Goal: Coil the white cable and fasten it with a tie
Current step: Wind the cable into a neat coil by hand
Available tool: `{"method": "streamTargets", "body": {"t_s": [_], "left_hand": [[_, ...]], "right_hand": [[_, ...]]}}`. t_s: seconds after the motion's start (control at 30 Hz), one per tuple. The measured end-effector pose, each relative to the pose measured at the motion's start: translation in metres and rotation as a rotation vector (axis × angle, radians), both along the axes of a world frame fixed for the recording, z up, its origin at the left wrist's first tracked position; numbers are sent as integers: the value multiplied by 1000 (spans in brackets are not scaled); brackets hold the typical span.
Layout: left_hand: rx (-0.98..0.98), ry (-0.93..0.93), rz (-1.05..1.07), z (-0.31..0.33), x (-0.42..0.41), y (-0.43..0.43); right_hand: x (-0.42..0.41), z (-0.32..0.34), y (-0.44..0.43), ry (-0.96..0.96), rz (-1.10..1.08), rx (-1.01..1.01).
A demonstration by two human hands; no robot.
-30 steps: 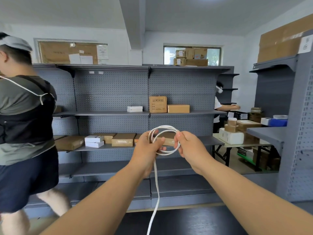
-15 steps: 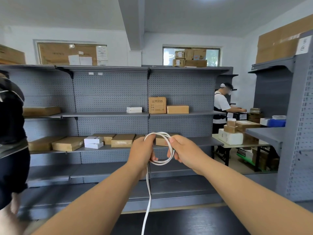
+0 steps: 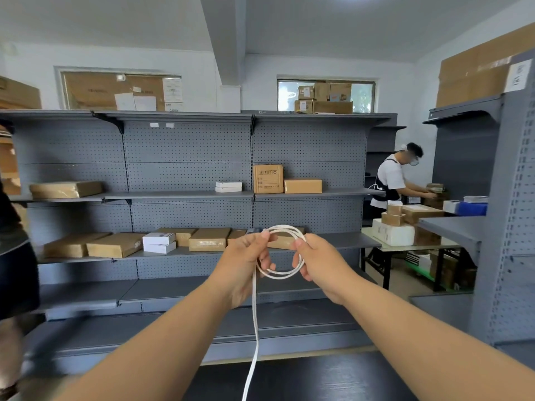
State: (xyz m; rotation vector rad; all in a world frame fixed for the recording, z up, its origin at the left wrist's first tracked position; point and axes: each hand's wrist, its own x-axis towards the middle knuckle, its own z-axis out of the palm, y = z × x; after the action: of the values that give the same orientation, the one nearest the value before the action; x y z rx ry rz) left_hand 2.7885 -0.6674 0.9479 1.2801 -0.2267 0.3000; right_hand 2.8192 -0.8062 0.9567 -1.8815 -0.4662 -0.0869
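The white cable (image 3: 285, 228) is wound into a small round coil of a few loops, held up in front of me at chest height. My left hand (image 3: 241, 264) grips the coil's left side, thumb and fingers curled round the loops. My right hand (image 3: 318, 261) pinches the coil's right side. From the left hand a loose tail of the cable (image 3: 254, 328) hangs straight down and leaves the bottom of the frame. No tie is visible.
Grey pegboard shelving (image 3: 188, 195) with cardboard and white boxes stands ahead. A dark table edge (image 3: 289, 377) lies below my arms. One person (image 3: 17, 256) stands at the far left, another (image 3: 390, 180) works at a table on the right.
The coil has been turned and another loop gathered, with my hands shifting slightly on it. The person on the left has moved further out of view.
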Motion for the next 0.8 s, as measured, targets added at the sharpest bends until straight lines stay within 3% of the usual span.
{"method": "streamTargets", "body": {"t_s": [0.2, 0.37, 0.5, 0.6, 0.8], "left_hand": [[409, -88, 366, -1, 6, -1], [862, -173, 485, 9, 2, 2], [1038, -163, 447, 11, 4, 5], [1017, -133, 421, 9, 4, 5], [439, 15, 199, 1, 4, 7]], "right_hand": [[1, 2, -5, 64, 149, -119], [1, 17, -12, -99, 141, -263], [0, 24, -14, -211, 182, -434], [1, 22, -15, -204, 186, -441], [9, 12, -16, -145, 123, -216]]}}
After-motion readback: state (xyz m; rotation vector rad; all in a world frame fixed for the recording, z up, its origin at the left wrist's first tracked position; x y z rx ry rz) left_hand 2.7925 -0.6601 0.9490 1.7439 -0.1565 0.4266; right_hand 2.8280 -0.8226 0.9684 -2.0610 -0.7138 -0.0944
